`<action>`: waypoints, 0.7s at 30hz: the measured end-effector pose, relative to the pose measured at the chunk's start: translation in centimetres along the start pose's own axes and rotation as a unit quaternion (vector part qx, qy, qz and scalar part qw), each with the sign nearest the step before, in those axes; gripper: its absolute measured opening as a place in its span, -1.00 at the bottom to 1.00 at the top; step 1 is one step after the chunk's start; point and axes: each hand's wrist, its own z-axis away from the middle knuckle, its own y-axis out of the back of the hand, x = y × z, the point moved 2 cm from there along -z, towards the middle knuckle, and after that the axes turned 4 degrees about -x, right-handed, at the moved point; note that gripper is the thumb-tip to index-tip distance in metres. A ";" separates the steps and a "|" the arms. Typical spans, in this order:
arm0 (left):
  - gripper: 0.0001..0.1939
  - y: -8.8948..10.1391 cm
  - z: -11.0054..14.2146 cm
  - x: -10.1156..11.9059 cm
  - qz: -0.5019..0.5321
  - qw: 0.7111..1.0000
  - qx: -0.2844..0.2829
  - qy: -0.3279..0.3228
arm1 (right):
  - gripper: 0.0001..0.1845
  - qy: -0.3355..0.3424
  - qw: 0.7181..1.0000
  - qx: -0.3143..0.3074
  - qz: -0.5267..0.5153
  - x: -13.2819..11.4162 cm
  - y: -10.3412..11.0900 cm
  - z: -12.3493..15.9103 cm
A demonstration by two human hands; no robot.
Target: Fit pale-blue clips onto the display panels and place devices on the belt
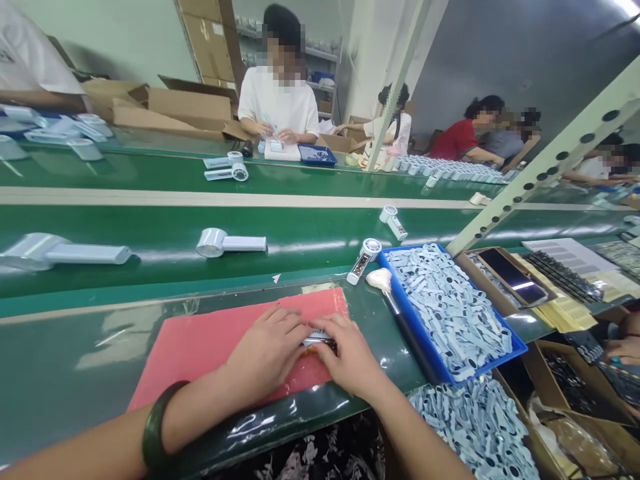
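Bending both hands over a red mat (200, 353), a person is working a small silvery part (320, 339) near the mat's right-hand side. The left hand (265, 347) is lying palm down with its fingers slightly bent and close together, their tips reaching the part's left end; whether they are gripping it, one cannot tell. The right hand (353, 353) is holding the part from the other side, thumb and fingers nearly closed around it, and is overlapping the mat's right edge. Open red surface is stretching leftward past the left hand, while a narrower strip of green bench (383, 347) is separating the right hand from a brush (400, 312). The brush is lying along the near-left rim of a blue tray (517, 348) that is brimming with pale blue pieces (445, 300), limiting room on that side. Beyond the mat's far edge, a green conveyor (320, 243) is running across the view, with a pale fan body (230, 242) lying on it. Another fan body (364, 261) is leaning near the tray's far-left corner. Across the line, a person in white (280, 100) is handling pieces.
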 end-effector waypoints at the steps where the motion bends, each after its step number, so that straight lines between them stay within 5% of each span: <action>1: -0.79 0.1 0.2 0.1 -0.024 1.000 0.008 -0.016 | -0.57 0.008 1.000 0.000 0.002 0.0 -0.1 0.3; 4: -0.72 0.8 0.2 -0.6 -0.090 0.994 0.021 -0.056 | -0.42 0.027 1.000 0.015 0.001 0.2 0.1 1.4; 7: -0.60 2.6 -2.5 -3.5 -0.151 0.981 0.044 -0.112 | -0.42 0.027 0.996 0.087 0.021 1.6 1.8 2.7; 10: -0.58 5.2 -8.9 -8.0 -0.256 0.950 0.064 -0.169 | -0.58 0.000 0.972 0.210 0.101 4.1 5.8 3.7; 13: -0.64 7.0 -17.2 -12.3 -0.336 0.931 0.060 -0.132 | -0.65 -0.088 0.938 0.273 0.193 6.5 10.7 4.2; 17: -0.55 6.6 -26.4 -15.1 -0.336 0.934 0.062 -0.103 | -0.69 -0.233 0.902 0.205 0.299 7.7 15.4 3.7; 21: -0.51 4.6 -31.4 -15.3 -0.313 0.948 0.013 -0.065 | -0.74 -0.297 0.880 0.104 0.357 7.3 16.1 2.7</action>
